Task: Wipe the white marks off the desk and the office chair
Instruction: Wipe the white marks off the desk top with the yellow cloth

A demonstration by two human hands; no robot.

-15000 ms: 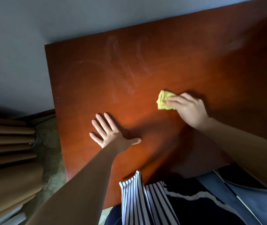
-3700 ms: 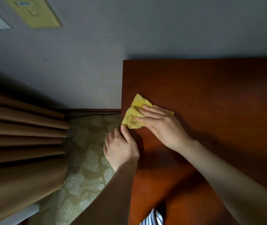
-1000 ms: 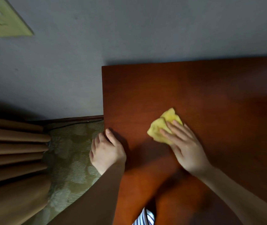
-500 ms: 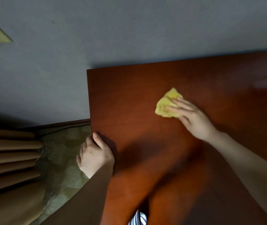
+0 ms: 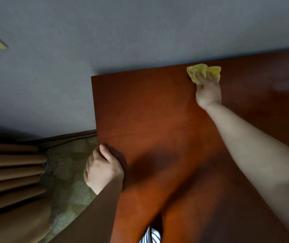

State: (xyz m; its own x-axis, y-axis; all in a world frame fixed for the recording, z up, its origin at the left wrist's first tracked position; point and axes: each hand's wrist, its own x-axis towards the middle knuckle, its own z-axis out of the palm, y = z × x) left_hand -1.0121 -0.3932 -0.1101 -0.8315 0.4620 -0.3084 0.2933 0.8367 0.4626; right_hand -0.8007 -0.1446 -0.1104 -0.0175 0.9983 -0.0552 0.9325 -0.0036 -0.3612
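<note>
1. The cloth is being pressed onto the desk by the right hand. It is lying bunched beneath and just beyond the fingertips, beside the far edge at the wall. Whether these fingers are lying flat or are curled into the cloth cannot be told.
2. The desk's left edge is being gripped by the left hand, with the thumb on top and the fingers wrapped under. A brace of this kind is being judged useful while the reach is long.
3. Pressure is probably best being applied through flat fingers, with the cloth spread under them, not pushed ahead as a wad.
4. A pale patch is being shown well to the right of the right fingers; whether it is a mark or glare cannot be told. Overlapping strokes in that direction are being advised.
5. The chair is not being shown, so its wiping is being judged as not yet done.
</note>
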